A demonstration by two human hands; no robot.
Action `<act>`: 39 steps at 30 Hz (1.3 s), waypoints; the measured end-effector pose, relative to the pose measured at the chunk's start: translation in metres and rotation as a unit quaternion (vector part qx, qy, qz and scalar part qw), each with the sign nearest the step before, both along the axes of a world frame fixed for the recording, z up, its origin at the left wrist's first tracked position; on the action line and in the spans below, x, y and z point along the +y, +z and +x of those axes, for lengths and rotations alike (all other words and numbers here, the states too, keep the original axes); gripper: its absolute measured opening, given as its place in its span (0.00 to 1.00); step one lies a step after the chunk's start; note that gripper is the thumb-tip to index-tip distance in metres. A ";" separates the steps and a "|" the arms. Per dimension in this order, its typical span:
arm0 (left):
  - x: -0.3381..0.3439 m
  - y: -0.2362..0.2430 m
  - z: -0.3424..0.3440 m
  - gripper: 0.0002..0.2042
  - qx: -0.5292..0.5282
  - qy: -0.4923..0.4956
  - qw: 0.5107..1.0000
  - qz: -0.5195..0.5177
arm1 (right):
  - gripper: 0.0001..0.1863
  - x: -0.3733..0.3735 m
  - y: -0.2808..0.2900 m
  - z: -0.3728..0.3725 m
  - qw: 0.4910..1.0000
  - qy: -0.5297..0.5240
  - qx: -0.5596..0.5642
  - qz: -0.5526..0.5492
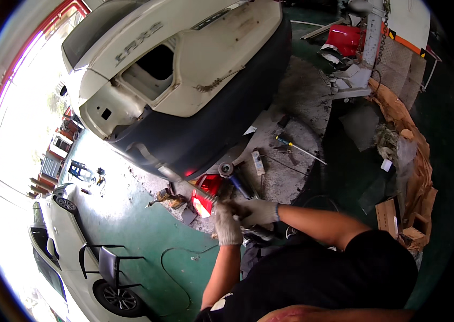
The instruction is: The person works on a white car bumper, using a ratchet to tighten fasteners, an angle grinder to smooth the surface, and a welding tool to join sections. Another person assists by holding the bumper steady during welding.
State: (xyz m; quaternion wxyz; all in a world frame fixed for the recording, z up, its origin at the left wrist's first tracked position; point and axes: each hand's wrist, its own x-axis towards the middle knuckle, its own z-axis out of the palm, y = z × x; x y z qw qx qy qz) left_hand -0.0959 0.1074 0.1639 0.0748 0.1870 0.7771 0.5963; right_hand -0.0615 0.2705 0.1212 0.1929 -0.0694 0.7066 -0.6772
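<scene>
My left hand and my right hand, both in pale knit gloves, are closed together around the near end of a metal bar that slants up-left toward the dark rear bumper of a white car. What else is between my fingers is blurred. Just beyond my hands are a red tail light and a blue angle grinder on a grey round floor plate. A blue-yellow screwdriver and a small light-coloured box lie to the right.
At right are a lift post, a red panel, brown paper and cardboard boxes. At lower left a black chair stands beside another white car. A cable runs over the green floor. A bright doorway is left.
</scene>
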 end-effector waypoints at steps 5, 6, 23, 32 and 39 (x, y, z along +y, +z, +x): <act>0.094 0.036 0.017 0.29 -0.191 -0.120 0.970 0.090 | 0.17 0.071 -0.013 0.113 0.975 -0.168 -0.107 0.101; 0.109 0.045 0.009 0.26 -0.219 -0.129 0.963 0.087 | 0.16 0.080 -0.025 0.131 0.969 -0.185 -0.141 0.089; 0.242 -0.050 -0.013 0.22 -0.615 -0.129 0.756 0.186 | 0.22 0.101 -0.063 0.267 0.895 -0.252 -0.346 0.123; 0.274 0.041 -0.147 0.23 -0.532 -0.248 0.713 0.384 | 0.21 0.198 0.012 0.154 0.945 -0.168 -0.276 0.058; 0.292 0.100 -0.247 0.25 -0.468 -0.351 0.637 0.502 | 0.19 0.230 0.112 0.054 0.928 -0.180 -0.228 0.231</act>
